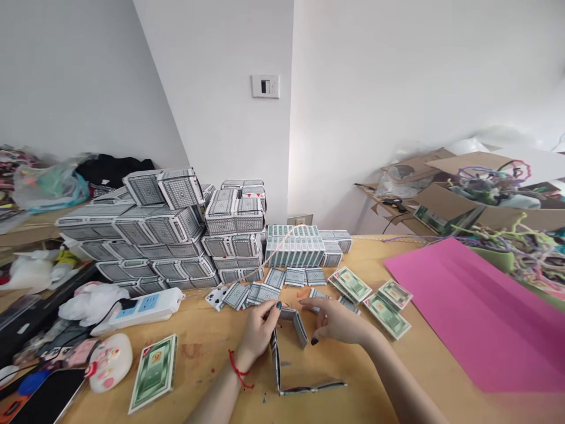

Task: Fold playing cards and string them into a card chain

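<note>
The folded strip of cards [301, 330] stood on edge at lower centre, a thin, angular outline with patterned grey faces and one side gaping. The left hand [258, 330] seemed to pinch its upper corner; the right hand [338, 321] curved just beside it, fingers parted and apparently holding nothing. The step in hand looked like shaping the strip at its folds; the next move probably called for a light, steady hold. Beyond, loose cards [265, 293] lay mid-frame on the worktop [212, 353], with card blocks [159, 227] stacked at left.
</note>
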Motion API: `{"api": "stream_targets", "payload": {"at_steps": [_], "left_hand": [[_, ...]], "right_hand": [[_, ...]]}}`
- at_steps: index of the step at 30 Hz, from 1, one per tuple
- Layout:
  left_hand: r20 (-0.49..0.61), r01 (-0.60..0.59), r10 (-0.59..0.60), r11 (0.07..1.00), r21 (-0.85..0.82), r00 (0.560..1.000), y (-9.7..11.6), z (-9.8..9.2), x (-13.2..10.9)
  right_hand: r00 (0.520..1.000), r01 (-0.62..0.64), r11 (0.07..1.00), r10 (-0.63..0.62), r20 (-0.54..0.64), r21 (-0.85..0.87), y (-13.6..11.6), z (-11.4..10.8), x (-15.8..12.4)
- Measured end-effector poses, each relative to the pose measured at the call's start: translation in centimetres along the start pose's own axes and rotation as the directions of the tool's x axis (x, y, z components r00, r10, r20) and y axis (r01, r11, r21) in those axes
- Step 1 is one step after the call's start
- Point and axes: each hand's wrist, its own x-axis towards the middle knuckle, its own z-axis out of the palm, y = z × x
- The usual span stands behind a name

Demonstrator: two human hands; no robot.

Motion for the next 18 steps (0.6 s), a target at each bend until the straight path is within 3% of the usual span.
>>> {"api": "stream_targets", "payload": {"at_steps": [3,6,9,11,14,18], "left_hand": [[-0.052,-0.017,0.02,0.999,0.051,0.998,-0.2,-0.2,-0.1],[-0.056,-0.043,0.049,0.995,0.091,0.997,-0.2,-0.3,-0.2],[-0.049,-0.066,0.073,0.99,0.127,0.996,0.1,-0.2,-0.3],[-0.033,-0.079,0.085,0.984,0.159,0.996,0.4,-0.2,-0.4],[-0.008,-0.11,0.115,0.969,0.223,0.993,0.9,-0.2,-0.5],[0.001,-0.152,0.158,0.944,0.292,0.987,1.1,-0.4,-0.5]], "right_hand": [[0.995,-0.014,0.993,0.002,-0.101,-0.118,0.0,-0.4,0.3],[0.947,-0.089,0.957,-0.005,-0.321,-0.277,0.6,-1.7,0.4],[0.81,-0.278,0.838,-0.057,-0.584,-0.469,2.0,-3.3,0.3],[0.722,-0.46,0.748,0.003,-0.692,-0.478,3.3,-4.1,0.0],[0.706,-0.587,0.681,0.165,-0.688,-0.438,4.8,-4.7,-0.3],[0.707,-0.58,0.731,0.232,-0.668,-0.36,5.2,-4.7,-0.1]]}}
